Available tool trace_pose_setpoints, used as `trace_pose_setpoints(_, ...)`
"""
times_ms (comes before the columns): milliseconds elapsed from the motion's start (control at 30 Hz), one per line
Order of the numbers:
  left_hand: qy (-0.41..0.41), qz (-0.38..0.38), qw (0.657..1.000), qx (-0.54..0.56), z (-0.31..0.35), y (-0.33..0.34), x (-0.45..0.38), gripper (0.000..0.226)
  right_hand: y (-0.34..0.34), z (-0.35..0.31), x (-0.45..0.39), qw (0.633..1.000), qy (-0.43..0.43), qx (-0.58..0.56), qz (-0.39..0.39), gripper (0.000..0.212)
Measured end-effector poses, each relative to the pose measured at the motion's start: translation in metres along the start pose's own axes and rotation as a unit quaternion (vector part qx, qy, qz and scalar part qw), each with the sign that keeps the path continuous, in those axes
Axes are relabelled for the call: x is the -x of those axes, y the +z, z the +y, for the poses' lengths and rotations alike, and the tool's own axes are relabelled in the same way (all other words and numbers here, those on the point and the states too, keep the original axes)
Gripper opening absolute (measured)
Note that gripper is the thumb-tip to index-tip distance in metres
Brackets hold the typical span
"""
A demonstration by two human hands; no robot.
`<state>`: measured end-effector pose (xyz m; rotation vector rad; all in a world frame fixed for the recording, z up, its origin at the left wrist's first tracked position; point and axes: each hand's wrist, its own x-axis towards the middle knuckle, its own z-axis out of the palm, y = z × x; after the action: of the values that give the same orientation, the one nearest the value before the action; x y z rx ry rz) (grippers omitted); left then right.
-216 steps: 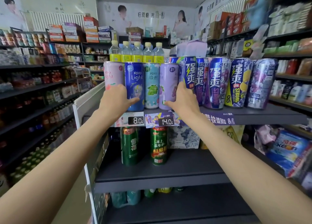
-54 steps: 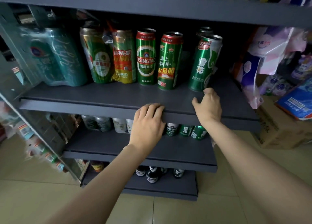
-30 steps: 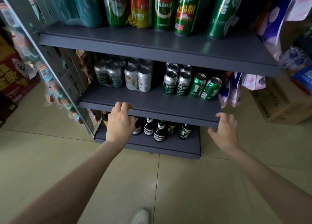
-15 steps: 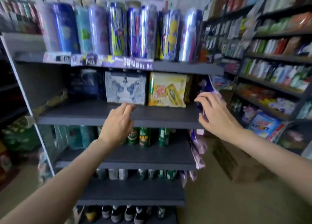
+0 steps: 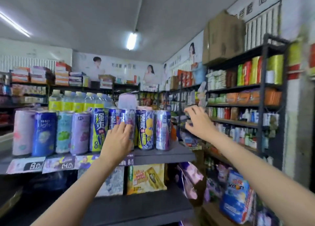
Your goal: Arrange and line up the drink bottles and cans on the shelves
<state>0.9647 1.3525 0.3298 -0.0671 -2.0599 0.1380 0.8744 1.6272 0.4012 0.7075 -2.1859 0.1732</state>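
A row of tall drink cans stands along the front of the top grey shelf (image 5: 163, 156): pink can (image 5: 23, 132), blue can (image 5: 44, 133), teal can (image 5: 64, 132), pale purple can (image 5: 80, 133), then blue-and-yellow ones up to a lemon can (image 5: 145, 128) and the last purple can (image 5: 162, 128). Bottles with yellow labels (image 5: 76, 103) stand behind them. My left hand (image 5: 117, 140) lies with spread fingers on the front of a blue-purple can (image 5: 127, 117) in the middle of the row. My right hand (image 5: 197, 122) hovers to the right of the last can, fingers loosely spread, holding nothing.
Price tags (image 5: 32, 165) run along the shelf edge. On the shelf below stand a yellow pack (image 5: 146, 178) and a blue-white pack (image 5: 114, 181). Purple packets (image 5: 192, 179) hang at the rack's right end. Stocked aisle shelves (image 5: 238, 106) and a blue bag (image 5: 238, 193) are to the right.
The view has lifted from the second shelf to the top one. My left hand rose from the second shelf's edge onto the cans. My right hand rose beside the row's right end.
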Motion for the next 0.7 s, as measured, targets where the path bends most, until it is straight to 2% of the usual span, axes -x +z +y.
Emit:
trace_pose_setpoints(67, -0.009, 0.012, 1.0, 0.005, -0.016, 0.01, -0.021, 0.028, 0.025, -0.009, -0.018, 0.987, 0.083, -0.127, -0.045, 0.053)
trace_pose_setpoints(133, -0.02, 0.015, 0.999, 0.022, -0.027, 0.021, -0.038, 0.031, 0.048, -0.018, -0.032, 0.954, 0.142, -0.248, -0.086, 0.068)
trace_pose_setpoints(233, -0.03, 0.03, 0.999, 0.031, -0.029, 0.036, -0.051, 0.037, 0.07, -0.019, -0.051, 0.91, 0.194, -0.351, -0.107, 0.088)
trace_pose_setpoints(300, -0.013, 0.043, 0.997, 0.062, -0.023, 0.047, -0.057, 0.041, 0.078, -0.014, -0.059, 0.874, 0.228, -0.41, -0.126, 0.092)
trace_pose_setpoints(400, 0.015, 0.038, 0.991, 0.124, -0.005, 0.067, -0.061, 0.043, 0.095, -0.008, -0.06, 0.856, 0.226, -0.433, -0.17, 0.084)
trace_pose_setpoints(500, -0.024, 0.033, 0.982, 0.183, 0.015, 0.08, -0.065, 0.051, 0.114, 0.003, -0.059, 0.857, 0.19, -0.441, -0.189, 0.083)
trace_pose_setpoints(600, -0.077, 0.058, 0.971, 0.217, 0.027, 0.086, -0.072, 0.052, 0.125, 0.024, -0.062, 0.828, 0.139, -0.503, -0.205, 0.059)
trace_pose_setpoints(700, -0.125, 0.096, 0.963, 0.22, 0.039, 0.097, -0.082, 0.042, 0.14, 0.057, -0.071, 0.803, 0.1, -0.554, -0.195, 0.037)
